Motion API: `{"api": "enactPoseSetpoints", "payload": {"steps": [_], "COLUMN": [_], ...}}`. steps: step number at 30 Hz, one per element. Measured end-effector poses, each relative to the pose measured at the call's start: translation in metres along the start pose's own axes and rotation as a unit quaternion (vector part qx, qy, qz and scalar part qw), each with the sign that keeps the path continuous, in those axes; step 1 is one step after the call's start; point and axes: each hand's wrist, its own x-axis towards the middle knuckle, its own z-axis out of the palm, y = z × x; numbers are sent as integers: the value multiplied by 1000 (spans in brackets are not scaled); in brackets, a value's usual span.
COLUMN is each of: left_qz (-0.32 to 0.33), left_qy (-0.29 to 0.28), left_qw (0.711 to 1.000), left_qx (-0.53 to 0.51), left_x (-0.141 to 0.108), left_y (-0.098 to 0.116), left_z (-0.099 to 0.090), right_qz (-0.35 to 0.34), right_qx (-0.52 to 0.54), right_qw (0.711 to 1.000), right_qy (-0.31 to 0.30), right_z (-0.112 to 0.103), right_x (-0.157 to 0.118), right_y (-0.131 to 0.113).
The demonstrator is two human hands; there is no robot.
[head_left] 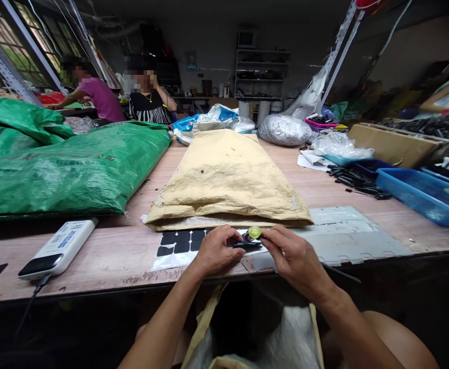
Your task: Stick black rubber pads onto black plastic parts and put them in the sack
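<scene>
My left hand (219, 250) is at the table's front edge, thumb and fingers closed on a small flat black part (243, 245). Opposite it, my right hand (294, 256) is closed in a pinch at a small round piece with a yellow-green top (254, 233), which sits just above the black part. How the two pieces join cannot be made out. Beneath my left hand lies a white sheet of black rounded-square stickers (182, 243). Directly behind both hands rests a pale yellow woven sack (228, 174).
A green sack (66, 169) and a white power bank (59, 248) with a cable lie left. A grey board (347, 233), black parts (357, 182) and a blue tray (424, 192) are right. An open sack (297, 333) hangs below the edge. Several people sit further off.
</scene>
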Motion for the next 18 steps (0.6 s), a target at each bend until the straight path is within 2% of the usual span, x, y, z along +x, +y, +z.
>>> {"api": "enactPoseSetpoints", "payload": {"steps": [6, 13, 18], "left_qz": [-18, -2, -10], "left_qy": [-10, -10, 6], "left_qw": [1000, 1000, 1000], "left_qx": [16, 9, -4], "left_x": [2, 2, 1], "left_y": [1, -2, -1], "left_z": [-1, 1, 2], "right_qz": [-31, -14, -11], "right_qx": [29, -49, 20], "right_qw": [998, 999, 997], "right_qy": [47, -16, 79], "right_z": [13, 18, 9], "right_x": [2, -5, -4], "right_y": [-16, -14, -7]}}
